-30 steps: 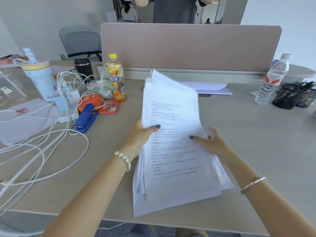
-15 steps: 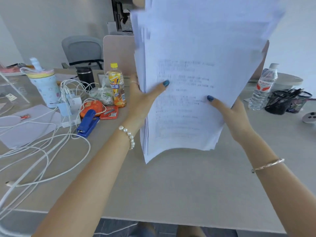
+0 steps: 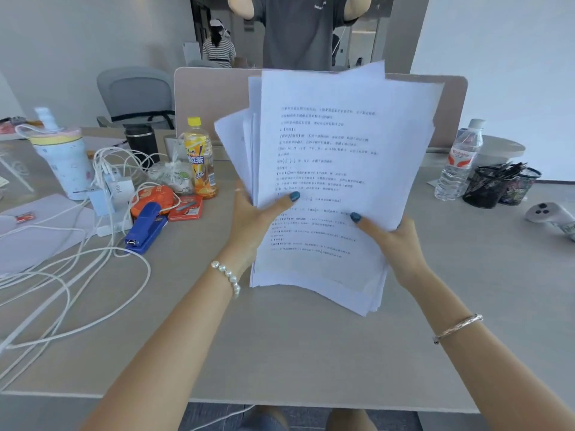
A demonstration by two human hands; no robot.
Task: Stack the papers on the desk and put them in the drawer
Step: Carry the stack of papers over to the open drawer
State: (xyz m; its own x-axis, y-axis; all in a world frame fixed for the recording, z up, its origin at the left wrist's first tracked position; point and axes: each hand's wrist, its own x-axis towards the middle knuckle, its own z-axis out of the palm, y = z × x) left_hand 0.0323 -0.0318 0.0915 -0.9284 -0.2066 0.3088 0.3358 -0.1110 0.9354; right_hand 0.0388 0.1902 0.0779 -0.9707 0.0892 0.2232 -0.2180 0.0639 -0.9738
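A loose stack of white printed papers [image 3: 329, 157] is held upright above the middle of the desk [image 3: 280, 343], its sheets fanned and uneven at the top and left edges. My left hand [image 3: 252, 219] grips the stack's left edge, thumb across the front sheet. At the lower right edge my right hand [image 3: 395, 241] clasps it, thumb on the print. The bottom edge hangs a little above the desk surface. No drawer is in view.
White cables [image 3: 62, 275], a blue stapler [image 3: 146, 228], a staple box [image 3: 186, 208], a tea bottle [image 3: 200, 160] and a tumbler [image 3: 62, 160] crowd the left. A water bottle [image 3: 457, 163], mesh pen cups [image 3: 501, 185] and a controller [image 3: 550, 214] sit right. A partition [image 3: 211, 98] stands behind, a person beyond it.
The stack was lifted off the desk and raised close to the camera; now it has come down lower and further away, still held upright in both hands.
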